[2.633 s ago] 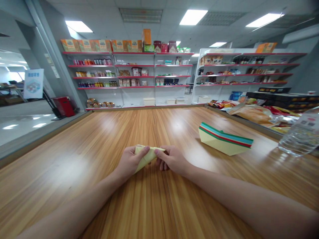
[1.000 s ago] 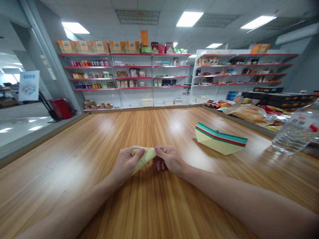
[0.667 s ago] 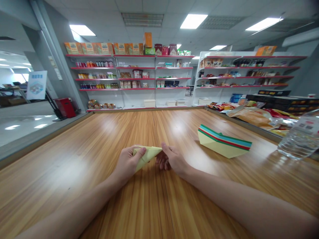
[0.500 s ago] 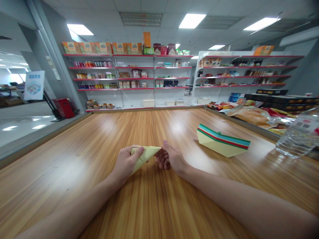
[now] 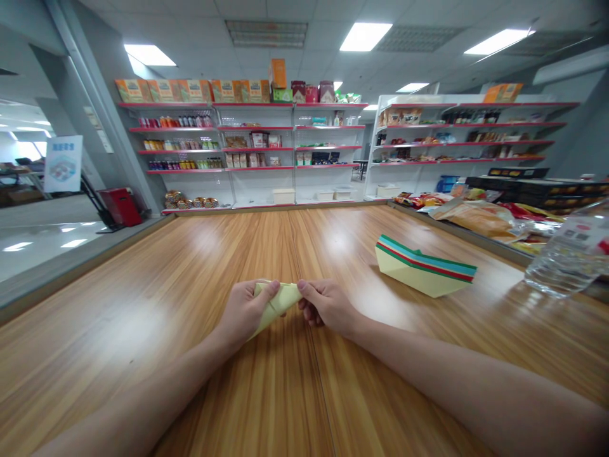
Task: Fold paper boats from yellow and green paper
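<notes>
Stocked shelves (image 5: 259, 168) stand at twelve o'clock, past the wooden table (image 5: 266, 393). At my clock's centre is the yellow paper (image 5: 280, 301): my left hand (image 5: 242, 311) clamps its wide end under the thumb, while my right hand (image 5: 328, 304) pinches the pointed tip. I judge several folds done; how many remain, I can't tell. Well apart, between two and three o'clock, a striped paper boat (image 5: 425, 273) looks fully folded; a clear bottle (image 5: 561, 273) stands near three.

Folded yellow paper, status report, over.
Left hand grips folded yellow paper. Right hand pinches its tip. Striped paper boat off to the right, touching neither hand.
</notes>
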Demonstrator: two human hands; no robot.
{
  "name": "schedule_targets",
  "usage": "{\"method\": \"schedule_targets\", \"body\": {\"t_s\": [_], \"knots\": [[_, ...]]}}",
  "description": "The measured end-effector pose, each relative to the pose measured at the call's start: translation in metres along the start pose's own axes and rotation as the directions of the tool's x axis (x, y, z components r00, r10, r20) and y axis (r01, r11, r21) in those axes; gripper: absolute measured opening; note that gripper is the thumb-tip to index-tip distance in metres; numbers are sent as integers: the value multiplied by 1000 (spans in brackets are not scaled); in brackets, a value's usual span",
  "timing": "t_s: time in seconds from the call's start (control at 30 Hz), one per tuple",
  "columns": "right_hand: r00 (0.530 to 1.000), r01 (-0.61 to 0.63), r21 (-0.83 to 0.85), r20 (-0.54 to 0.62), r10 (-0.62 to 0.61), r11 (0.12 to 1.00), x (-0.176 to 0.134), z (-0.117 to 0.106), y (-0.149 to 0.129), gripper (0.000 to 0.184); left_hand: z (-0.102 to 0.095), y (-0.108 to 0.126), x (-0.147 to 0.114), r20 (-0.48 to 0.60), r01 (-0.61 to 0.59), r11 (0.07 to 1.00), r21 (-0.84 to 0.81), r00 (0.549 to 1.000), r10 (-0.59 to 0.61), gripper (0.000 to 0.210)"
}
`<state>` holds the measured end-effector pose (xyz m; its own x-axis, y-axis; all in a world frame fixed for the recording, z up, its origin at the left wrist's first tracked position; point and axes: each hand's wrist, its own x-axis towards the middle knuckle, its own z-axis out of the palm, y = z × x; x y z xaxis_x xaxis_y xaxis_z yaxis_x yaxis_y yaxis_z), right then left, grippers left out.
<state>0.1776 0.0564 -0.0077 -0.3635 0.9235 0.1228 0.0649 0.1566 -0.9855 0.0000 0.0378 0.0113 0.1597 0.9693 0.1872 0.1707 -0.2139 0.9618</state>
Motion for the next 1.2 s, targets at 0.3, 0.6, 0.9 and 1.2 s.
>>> {"method": "schedule_targets", "body": {"t_s": [0.3,0.6,0.9,1.2], "knots": [[999,14,17,37,-15,1000,0,0,0,52,-1,4,-1,2,54,999,2,999,-54,45],[992,114,-28,62,-112,993,-1,-1,-2,52,-1,3,-1,-2,70,998,0,998,-70,45],[996,8,-13,92,-7,1000,0,-6,-4,53,-1,-1,2,79,153,985,-84,986,-146,46],[983,51,-55,181,-40,997,1,-3,-1,44,8,2,1,-1,153,973,-171,988,-155,46]]}}
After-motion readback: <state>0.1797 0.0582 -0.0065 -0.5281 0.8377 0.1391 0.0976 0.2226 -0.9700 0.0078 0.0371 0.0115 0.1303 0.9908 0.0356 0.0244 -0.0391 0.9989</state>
